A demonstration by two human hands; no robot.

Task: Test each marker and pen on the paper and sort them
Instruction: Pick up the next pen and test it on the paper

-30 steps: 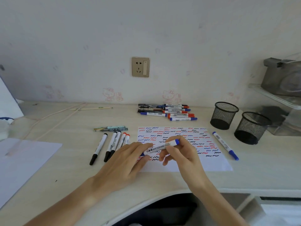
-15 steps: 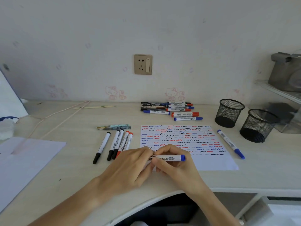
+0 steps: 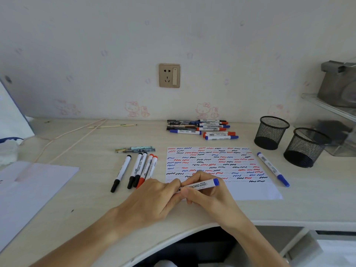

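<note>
Together, left hand and right hand grip one whiteboard marker (blue-ended) over paper.

The desk has a pale wood-grain finish, smooth and matt. The paper is thin, matt and white, covered with red, blue and black ink squiggles. The marker held in both hands has a smooth white plastic barrel with printed lettering and a glossy blue end. The 2 pen cups are black metal mesh. The wall socket has a brushed gold-toned face. The wall looks matt, with faint pink cartoon prints.
</note>
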